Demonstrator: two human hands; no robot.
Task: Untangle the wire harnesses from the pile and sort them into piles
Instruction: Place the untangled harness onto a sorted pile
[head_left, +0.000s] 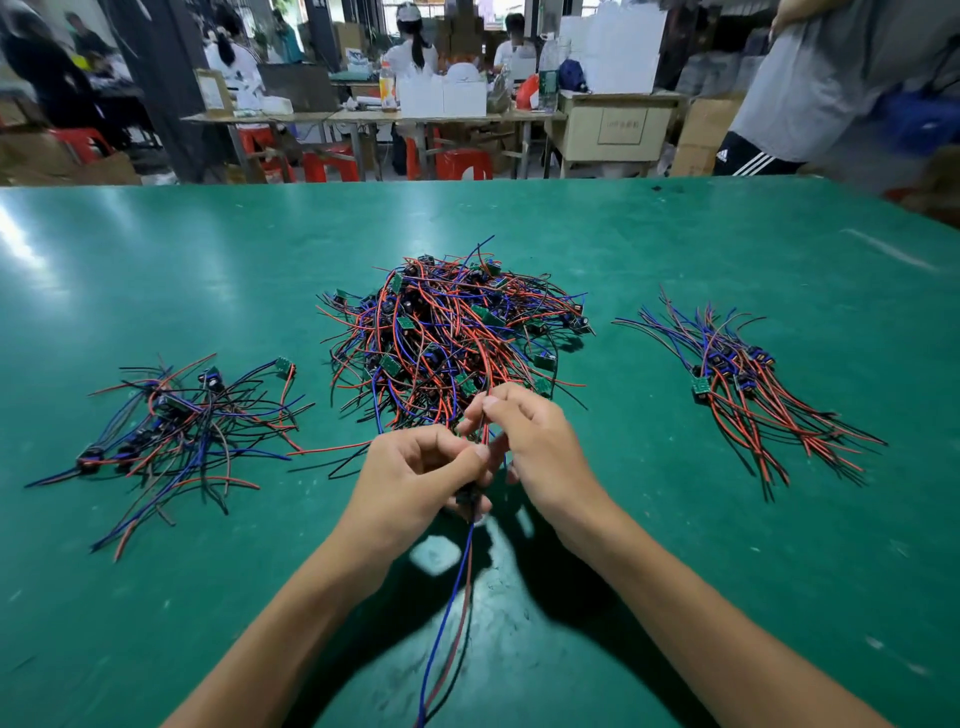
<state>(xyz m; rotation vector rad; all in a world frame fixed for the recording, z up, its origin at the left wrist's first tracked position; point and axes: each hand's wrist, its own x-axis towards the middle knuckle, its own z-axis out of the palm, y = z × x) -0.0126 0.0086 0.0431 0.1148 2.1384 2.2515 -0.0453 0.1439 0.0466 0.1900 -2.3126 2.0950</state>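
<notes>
A big tangled pile (447, 332) of red, blue and black wire harnesses with small green boards lies in the middle of the green table (675, 249). My left hand (415, 478) grips one harness (457, 597) by its dark component; its blue, red and black wires hang down toward me. My right hand (530, 436) pinches wires that rise from the same harness toward the near edge of the pile. A loose sorted pile (182, 431) lies at the left. A neater pile (748, 384), with its wires lined up, lies at the right.
A person in a grey shirt (831, 78) stands at the table's far right corner. Beyond the far edge are workbenches, red stools (462, 163), cardboard boxes and several seated people.
</notes>
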